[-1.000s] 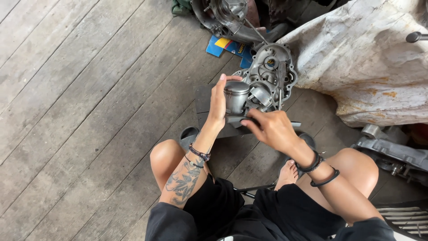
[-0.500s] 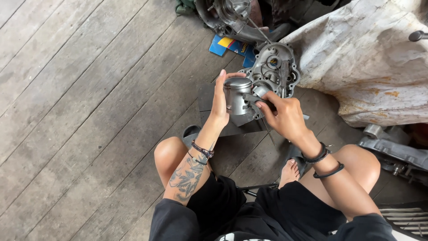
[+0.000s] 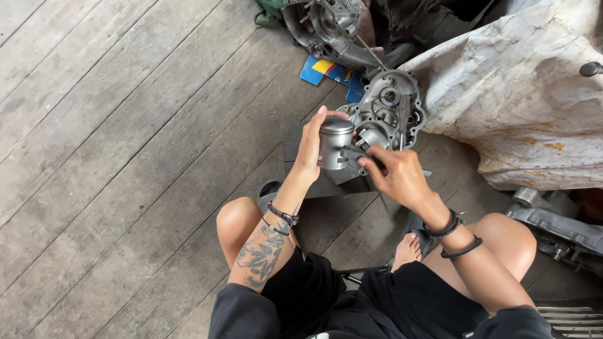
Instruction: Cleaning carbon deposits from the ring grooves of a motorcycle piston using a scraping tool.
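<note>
Left hand (image 3: 309, 147) is wrapped around a piston (image 3: 335, 143), thumb on the near side and fingers curled over the crown, piston held upright in the air above a dark block (image 3: 295, 143) on the plank floor (image 3: 125, 157), just in front of the crankcase (image 3: 388, 112). Right hand (image 3: 394, 176) is at the piston's lower side, fingertips pressed together on a small dark part at the skirt; what exactly it pinches is too small to tell, could be a pin or a slim tool. A thin rod shows below the right hand, partly hidden. Risks: the piston is carried by one hand only, with nothing under it but the block edge and the floor, so a slip of the left grip while the right hand pushes sideways would likely drop it onto wood or metal and dent the skirt. The sideways push could also tilt the piston in the grip, so the small part goes in crooked or scores the bore. If the pinched part pops free, it probably falls between the knees and could roll into a gap between the planks. Crankcase studs stand close behind the fingers, so a sudden release could knock knuckles into them. A second casing (image 3: 326, 28) and a blue-yellow pack (image 3: 326, 70) lie further back, well apart from both hands. A big stained sack (image 3: 521, 94) sits at right.
</note>
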